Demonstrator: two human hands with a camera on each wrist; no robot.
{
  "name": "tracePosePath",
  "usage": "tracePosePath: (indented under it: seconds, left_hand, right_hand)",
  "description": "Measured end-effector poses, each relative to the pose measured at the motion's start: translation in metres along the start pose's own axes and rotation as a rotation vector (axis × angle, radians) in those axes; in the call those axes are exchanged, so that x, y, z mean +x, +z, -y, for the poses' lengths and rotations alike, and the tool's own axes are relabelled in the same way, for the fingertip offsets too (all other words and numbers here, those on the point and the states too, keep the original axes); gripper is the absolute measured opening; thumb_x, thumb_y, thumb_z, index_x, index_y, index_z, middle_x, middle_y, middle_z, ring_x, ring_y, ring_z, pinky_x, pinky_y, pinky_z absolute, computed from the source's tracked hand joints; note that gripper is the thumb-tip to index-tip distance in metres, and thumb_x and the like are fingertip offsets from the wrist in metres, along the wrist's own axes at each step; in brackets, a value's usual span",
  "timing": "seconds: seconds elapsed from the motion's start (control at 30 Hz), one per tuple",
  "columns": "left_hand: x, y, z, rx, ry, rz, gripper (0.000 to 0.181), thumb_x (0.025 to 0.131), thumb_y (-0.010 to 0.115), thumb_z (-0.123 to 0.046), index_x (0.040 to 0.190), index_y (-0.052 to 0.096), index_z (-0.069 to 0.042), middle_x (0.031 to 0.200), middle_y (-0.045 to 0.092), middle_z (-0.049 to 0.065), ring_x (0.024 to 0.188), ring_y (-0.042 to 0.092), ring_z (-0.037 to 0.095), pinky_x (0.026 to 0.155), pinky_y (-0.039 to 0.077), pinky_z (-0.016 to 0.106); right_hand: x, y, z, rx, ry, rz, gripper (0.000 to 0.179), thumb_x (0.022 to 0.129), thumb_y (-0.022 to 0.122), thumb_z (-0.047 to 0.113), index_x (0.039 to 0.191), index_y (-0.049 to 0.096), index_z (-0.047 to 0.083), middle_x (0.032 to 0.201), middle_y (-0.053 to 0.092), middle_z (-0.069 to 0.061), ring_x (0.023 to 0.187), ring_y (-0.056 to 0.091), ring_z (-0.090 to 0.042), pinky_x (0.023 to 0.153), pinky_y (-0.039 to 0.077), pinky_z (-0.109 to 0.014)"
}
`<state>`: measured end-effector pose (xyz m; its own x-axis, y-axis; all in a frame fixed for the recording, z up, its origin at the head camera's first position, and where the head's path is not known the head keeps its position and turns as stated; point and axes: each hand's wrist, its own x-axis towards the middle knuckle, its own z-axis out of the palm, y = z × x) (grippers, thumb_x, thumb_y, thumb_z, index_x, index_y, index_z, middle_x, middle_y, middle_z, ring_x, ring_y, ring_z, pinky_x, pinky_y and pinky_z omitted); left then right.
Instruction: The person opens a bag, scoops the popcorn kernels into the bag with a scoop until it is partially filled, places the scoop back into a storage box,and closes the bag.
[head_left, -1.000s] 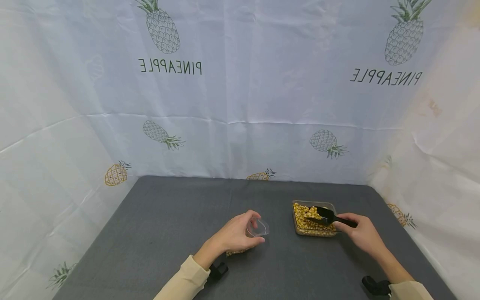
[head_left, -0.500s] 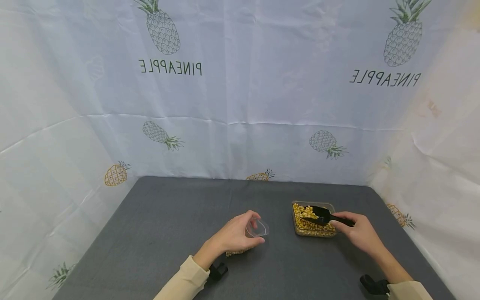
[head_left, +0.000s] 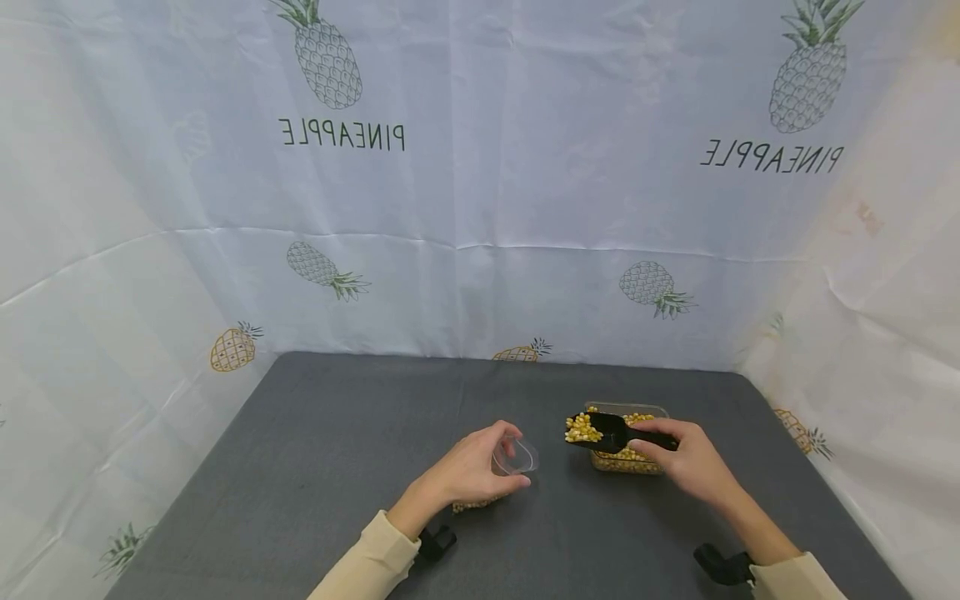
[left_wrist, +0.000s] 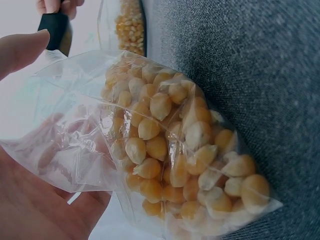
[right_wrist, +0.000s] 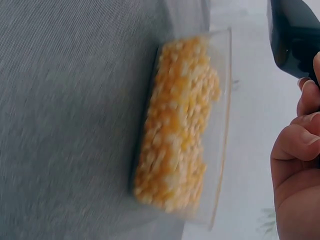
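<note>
My left hand (head_left: pixel 480 464) holds the mouth of a clear plastic bag (left_wrist: pixel 75 145) spread between thumb and fingers. Corn kernels (left_wrist: pixel 160 140) fill the bag's lower part, which rests on the table. In the head view my hand hides most of the bag. My right hand (head_left: pixel 693 462) grips the handle of a black scoop (head_left: pixel 613 434). Heaped corn kernels (head_left: pixel 582 428) lie in the scoop, which is raised above the left part of a clear rectangular container (head_left: pixel 628 406). The right wrist view shows the container (right_wrist: pixel 226 125) still holding plenty of corn, slightly blurred.
A dark grey cloth covers the table (head_left: pixel 360 425). White curtain (head_left: pixel 480 183) with pineapple prints hangs at the back and both sides. Black wrist straps (head_left: pixel 435 542) sit by the sleeve cuffs.
My right hand has lifted the loaded scoop out of the corn in the container and moved it left, toward the bag. My left hand has stayed in place.
</note>
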<state>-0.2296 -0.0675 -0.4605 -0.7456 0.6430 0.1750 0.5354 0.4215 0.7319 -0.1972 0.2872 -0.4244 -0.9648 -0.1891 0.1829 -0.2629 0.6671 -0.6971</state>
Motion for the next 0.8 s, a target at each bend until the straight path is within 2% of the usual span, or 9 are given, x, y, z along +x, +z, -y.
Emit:
tracePosePath:
  seconds: [0.33,0.5,0.57,0.8]
  left_hand:
    - [0.0,0.0,-0.001,0.0,0.003,0.004,0.062,0.091,0.075,-0.04,0.138,0.053,-0.006,0.11,0.063,0.009,0.08,0.061,-0.001,0.075,0.054,0.023]
    - [0.0,0.0,-0.001,-0.002,-0.002,0.007,0.062,0.091,0.075,-0.04,0.138,0.052,-0.006,0.11,0.063,0.01,0.079,0.062,-0.001,0.075,0.054,0.023]
    - [0.0,0.0,-0.002,-0.003,-0.001,0.008,0.062,0.091,0.075,-0.039,0.138,0.052,-0.006,0.11,0.063,0.01,0.078,0.062,-0.002,0.075,0.054,0.023]
    - [0.0,-0.001,-0.002,0.002,-0.005,0.006,0.06,0.091,0.075,-0.04,0.138,0.053,-0.01,0.107,0.062,0.001,0.078,0.062,-0.002,0.074,0.054,0.023]
  right_hand:
    - [0.003,0.02,0.016,0.062,-0.085,0.025,0.029,0.096,0.073,0.022,0.12,0.073,0.007,0.118,0.071,-0.01,0.112,0.062,-0.042,0.088,0.051,-0.06]
    - [0.003,0.028,0.021,0.094,-0.121,0.04,0.027,0.095,0.074,0.022,0.119,0.074,0.009,0.117,0.071,-0.007,0.11,0.064,-0.04,0.09,0.051,-0.06]
    - [0.002,0.031,0.023,0.097,-0.128,0.045,0.027,0.094,0.074,0.022,0.118,0.074,0.01,0.117,0.071,-0.005,0.109,0.065,-0.037,0.09,0.052,-0.057]
    - [0.002,0.036,0.026,0.072,-0.128,0.057,0.028,0.094,0.074,0.024,0.119,0.074,0.011,0.117,0.071,-0.003,0.109,0.066,-0.027,0.09,0.053,-0.047]
